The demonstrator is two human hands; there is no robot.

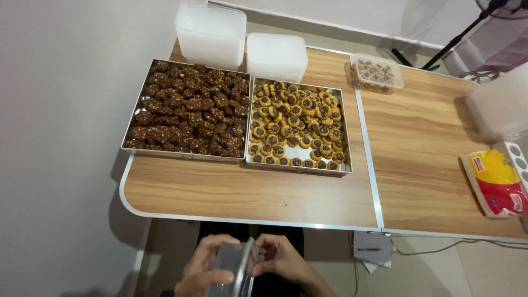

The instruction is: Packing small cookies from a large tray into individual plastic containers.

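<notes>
Below the tabletop (pixel 247 192) edge, over the lap, both hands grip a clear plastic container (pixel 234 269): the left hand (pixel 201 269) cradles its side, the right hand (pixel 280 257) pinches its rim. Ahead sit a tray of dark chocolate cookies (pixel 190 110) and a tray of chocolate-filled tart cookies (pixel 296 126), side by side within reach.

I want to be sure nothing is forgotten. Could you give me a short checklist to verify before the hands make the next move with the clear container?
1. Clear plastic container held by both hands, left hand and right hand: ok.
2. Container empty inside: cannot tell.
3. Tray of round cookies within view on table: ok.
4. Tray of dark cookies full: ok.
5. Bare table space in front of trays: ok.
6. Filled lidded container shut: cannot tell.
</notes>
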